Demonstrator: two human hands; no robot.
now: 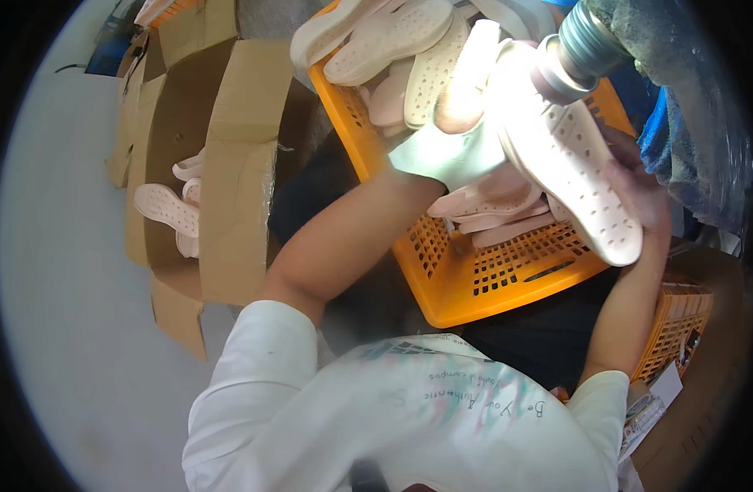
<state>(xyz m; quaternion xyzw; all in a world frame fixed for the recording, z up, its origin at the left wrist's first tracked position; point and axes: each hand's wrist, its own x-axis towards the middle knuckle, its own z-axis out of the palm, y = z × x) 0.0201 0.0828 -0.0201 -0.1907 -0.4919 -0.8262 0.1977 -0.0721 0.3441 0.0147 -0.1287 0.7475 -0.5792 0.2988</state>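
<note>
Pale pink perforated rubber shoe sole (569,176) held up over the orange slotted plastic crate (483,283), pressed against a grey cylindrical grinder drum (577,45) just above the crate. Left hand (458,139), white-gloved, closed around the sole's upper end; right hand (639,193) bare, fingers wrapped on its lower edge. More soles fill the crate. Open cardboard box (229,164) left of crate, holding a few soles.

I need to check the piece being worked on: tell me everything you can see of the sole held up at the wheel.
The sole is pale pink, rubbery-looking, its face dotted with rows of small holes. It is held tilted over the orange crate, one end up at the grey spinning wheel, which touches its edge, the other end down to the right. The left hand, in a white glove, grips its upper left side; the bare right hand holds the lower right edge from behind.
</note>
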